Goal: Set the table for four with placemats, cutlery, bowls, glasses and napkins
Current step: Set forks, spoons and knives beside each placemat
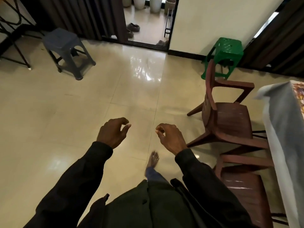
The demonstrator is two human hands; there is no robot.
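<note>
Cream tiles, glossy with window light, cover the floor, and the person stands on them with one bare foot set forward. Both arms, in dark sleeves, reach out ahead at waist height. The left hand is empty, its fingers loosely curled with the thumb near the fingertips. The right hand is the same, slack and carrying nothing. The two hands hang apart from each other over bare floor.

The desk is off to the person's right, at the very edge of view, draped in a pale grey cloth. On its top only a strip of bright, many-coloured pattern shows, which looks like a placemat. No other table things are in sight from here.

Two brown plastic chairs stand along the desk: the far chair is turned out, and the near chair is drawn up to the cloth. A green stool sits by the wall behind them, and a grey stool stands well apart on the left near a dark curtain. Through the open doorway there are white pots and shoes.
</note>
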